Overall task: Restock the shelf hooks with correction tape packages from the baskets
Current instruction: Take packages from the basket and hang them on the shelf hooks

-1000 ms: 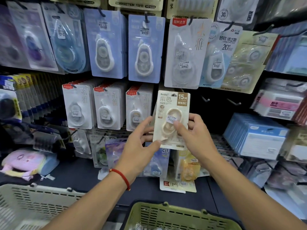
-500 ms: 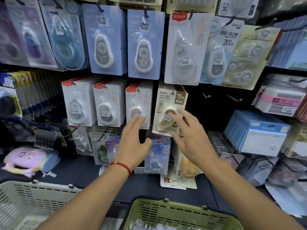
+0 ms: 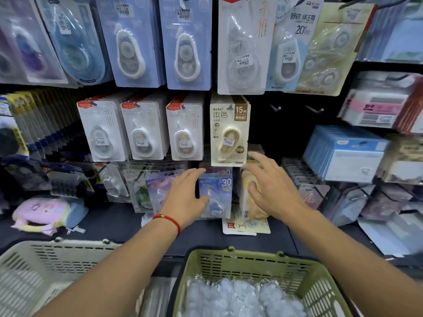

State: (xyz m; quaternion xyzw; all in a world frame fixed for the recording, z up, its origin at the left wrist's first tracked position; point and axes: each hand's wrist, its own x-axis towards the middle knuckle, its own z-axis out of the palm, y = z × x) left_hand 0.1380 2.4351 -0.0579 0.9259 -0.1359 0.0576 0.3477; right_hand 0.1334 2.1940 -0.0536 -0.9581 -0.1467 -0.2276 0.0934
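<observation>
1. Two hands reach toward the shelf display, both with fingers spread and straight, neither gripping anything
2. Left hand (image 3: 183,197), with a red bracelet (image 3: 168,219) on the wrist, lies flat in front of the lower row of packages; its fingertips overlap a blue package marked 30 (image 3: 217,193), but whether they touch it I cannot tell
3. Right hand (image 3: 272,188) is held open just below and to the right of the beige correction tape package (image 3: 229,131); its fingertips are close to that package's lower right corner, and contact is not clear
4. The beige correction tape package hangs on a hook in the middle row, upright, free of both hands
5. To its left hang three rows of white correction tape packages (image 3: 142,129), stacked deep on their hooks
6. To its right two bare hooks (image 3: 314,109) stick out of the dark back panel
7. Above, larger blue packages (image 3: 187,42) and a clear white one (image 3: 242,44) hang in the top row
8. Below the arms sit two baskets: a green basket (image 3: 320,282) holding many clear blister packs (image 3: 233,296), contents blurred, and a white basket (image 3: 45,261) to its left
9. A pink pouch (image 3: 43,213) lies on the dark shelf at the far left
10. Stacks of blue boxes (image 3: 352,156) stand at the right
</observation>
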